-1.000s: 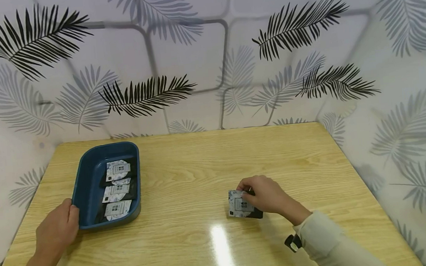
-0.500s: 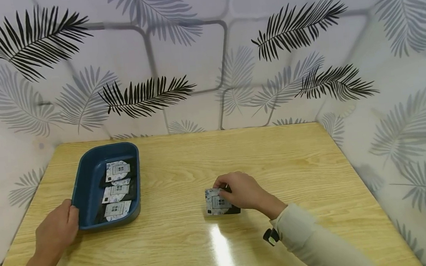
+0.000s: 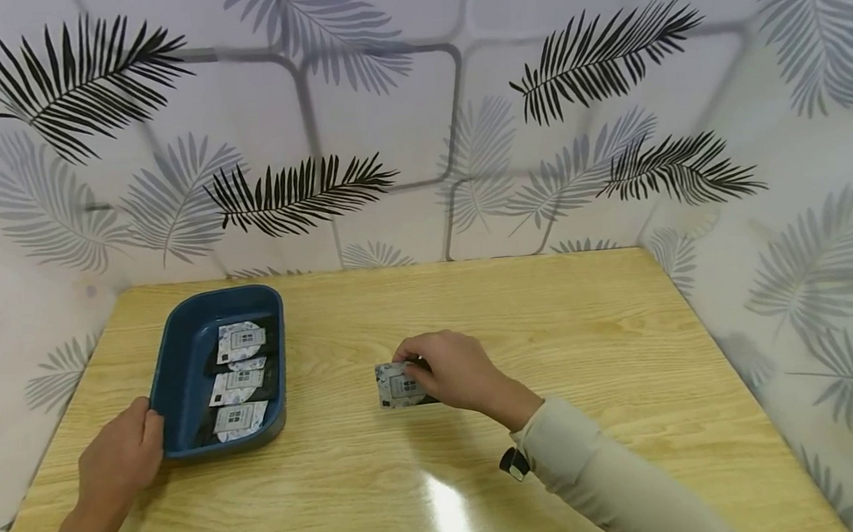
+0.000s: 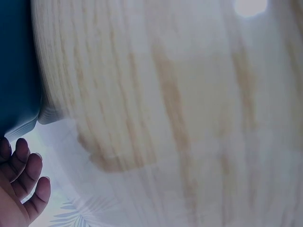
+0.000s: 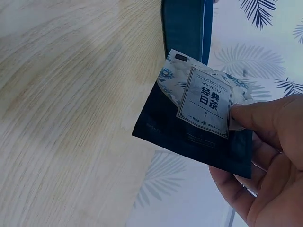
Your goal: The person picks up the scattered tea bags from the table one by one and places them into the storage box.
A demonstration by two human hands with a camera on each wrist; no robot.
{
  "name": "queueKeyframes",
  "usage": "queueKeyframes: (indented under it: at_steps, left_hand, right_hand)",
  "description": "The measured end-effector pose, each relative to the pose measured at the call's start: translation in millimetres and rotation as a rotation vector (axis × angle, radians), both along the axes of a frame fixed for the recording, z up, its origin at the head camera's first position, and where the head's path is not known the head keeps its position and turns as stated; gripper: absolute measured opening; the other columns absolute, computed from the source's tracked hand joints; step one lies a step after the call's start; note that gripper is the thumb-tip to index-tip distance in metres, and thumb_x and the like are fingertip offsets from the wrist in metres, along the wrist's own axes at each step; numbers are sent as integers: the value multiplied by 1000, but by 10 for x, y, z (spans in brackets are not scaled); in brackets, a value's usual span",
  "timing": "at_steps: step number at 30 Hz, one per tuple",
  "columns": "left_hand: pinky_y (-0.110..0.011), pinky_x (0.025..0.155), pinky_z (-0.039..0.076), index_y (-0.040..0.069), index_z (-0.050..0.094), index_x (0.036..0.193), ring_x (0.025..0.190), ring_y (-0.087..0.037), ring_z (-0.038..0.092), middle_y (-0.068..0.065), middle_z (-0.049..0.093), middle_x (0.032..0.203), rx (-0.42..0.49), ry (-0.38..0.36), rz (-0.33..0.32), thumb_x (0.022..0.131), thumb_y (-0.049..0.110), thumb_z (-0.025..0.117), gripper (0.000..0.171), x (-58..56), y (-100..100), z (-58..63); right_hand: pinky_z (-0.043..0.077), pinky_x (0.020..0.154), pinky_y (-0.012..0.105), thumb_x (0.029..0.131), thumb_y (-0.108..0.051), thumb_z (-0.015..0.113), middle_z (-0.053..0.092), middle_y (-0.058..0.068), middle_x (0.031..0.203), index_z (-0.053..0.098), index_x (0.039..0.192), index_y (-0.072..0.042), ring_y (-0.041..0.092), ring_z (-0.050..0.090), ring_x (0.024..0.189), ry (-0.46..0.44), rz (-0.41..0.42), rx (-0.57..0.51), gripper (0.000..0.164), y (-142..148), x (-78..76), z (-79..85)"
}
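Observation:
My right hand (image 3: 456,370) pinches a white tea sachet (image 3: 398,387) between thumb and fingers, held over the middle of the table. In the right wrist view the sachet (image 5: 207,106) shows a floral white upper part, a label reading "WHITE TEA" and a dark lower part; the thumb lies on its front. At the left, my left hand (image 3: 120,453) grips the near left rim of a dark blue tray (image 3: 185,377). Three similar sachets (image 3: 239,386) lie in a column along the tray's right side. Curled left fingers (image 4: 29,176) show by the tray's corner in the left wrist view.
The tray stands on a light wood-grain table (image 3: 519,300). Behind it rises a pale wall covering (image 3: 384,111) with a printed leaf pattern. A bright light reflection lies on the table's near middle.
My right hand has carried the sachet leftward and slightly away from me, toward the tray. My left hand has kept its grip on the tray's rim.

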State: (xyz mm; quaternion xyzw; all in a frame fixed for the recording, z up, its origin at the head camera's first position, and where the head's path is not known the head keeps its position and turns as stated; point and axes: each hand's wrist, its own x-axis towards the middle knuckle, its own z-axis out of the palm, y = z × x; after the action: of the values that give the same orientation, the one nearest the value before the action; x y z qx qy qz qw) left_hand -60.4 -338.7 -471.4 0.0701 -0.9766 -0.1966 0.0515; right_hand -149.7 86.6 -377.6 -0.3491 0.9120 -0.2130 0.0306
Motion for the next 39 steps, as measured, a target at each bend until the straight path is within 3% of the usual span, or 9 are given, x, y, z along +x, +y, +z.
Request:
queueKeyframes:
  at_steps: [14, 21, 39]
  left_hand:
    - [-33, 51, 25, 8, 38, 80, 54, -19, 32, -6, 36, 64, 7, 10, 4, 104, 20, 21, 32, -5, 33, -18]
    - [-33, 50, 23, 9, 37, 78, 52, -19, 30, -6, 35, 63, 23, 57, 13, 104, 20, 21, 32, -1, 42, -34]
    - [-33, 51, 24, 8, 38, 80, 53, -19, 31, -6, 35, 65, 19, 60, 17, 104, 18, 24, 30, 11, 21, -59]
  right_hand:
    - [53, 63, 27, 97, -18, 63, 77, -2, 104, 74, 108, -18, 11, 72, 82, 86, 41, 13, 15, -123, 37, -59]
    - [56, 68, 28, 97, -17, 63, 77, -4, 101, 74, 105, -19, 9, 72, 86, 169, 71, 2, 14, -221, 81, -58]
    - [53, 64, 23, 99, -21, 61, 76, -6, 103, 73, 109, -21, 7, 71, 83, 148, 94, -15, 16, -466, 43, 11]
